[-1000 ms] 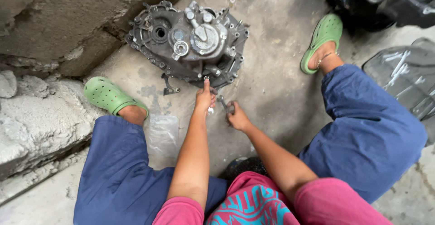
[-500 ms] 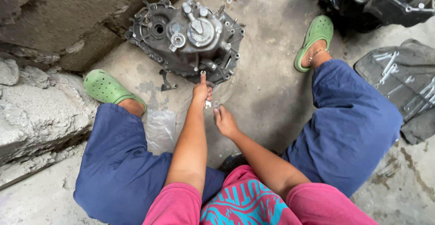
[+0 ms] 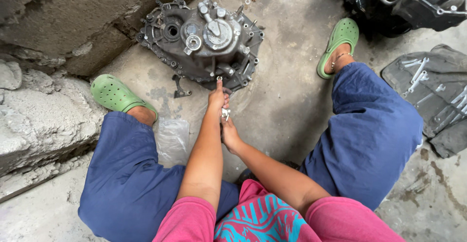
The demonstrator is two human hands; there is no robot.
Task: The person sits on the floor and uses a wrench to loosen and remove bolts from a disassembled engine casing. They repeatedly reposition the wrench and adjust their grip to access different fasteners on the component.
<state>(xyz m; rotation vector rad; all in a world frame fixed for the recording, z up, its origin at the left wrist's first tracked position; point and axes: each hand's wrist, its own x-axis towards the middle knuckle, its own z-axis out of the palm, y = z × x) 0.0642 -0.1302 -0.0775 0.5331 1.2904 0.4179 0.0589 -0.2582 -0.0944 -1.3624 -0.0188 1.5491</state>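
We see the left hand (image 3: 217, 97) pushed further up the frame than a second ago; its fingertips now touch the lower edge of the metal engine cover (image 3: 202, 45) at centre top, pinching what looks like a small bolt (image 3: 220, 79) against a hole there. Earlier both hands sat together lower down, just off the cover. The right hand (image 3: 228, 134) stays below, mid-frame, closed around a small bunch of shiny metal bits (image 3: 225, 112), probably more bolts or a small tool, too small to tell. So we judge one fastener is going in or coming out at the cover's near edge, the rest held in reserve.

The cover lies flat on the concrete floor (image 3: 287, 101) between the green clogs (image 3: 116, 93), close to the rough stone wall (image 3: 44, 120) at left. A small dark bracket (image 3: 180, 88) lies just beside the cover's lower left edge. A clear plastic bag (image 3: 172, 139) rests by the left knee. At right edge, spanners (image 3: 418, 74) lie on a dark mat (image 3: 438, 125), well apart from the hands
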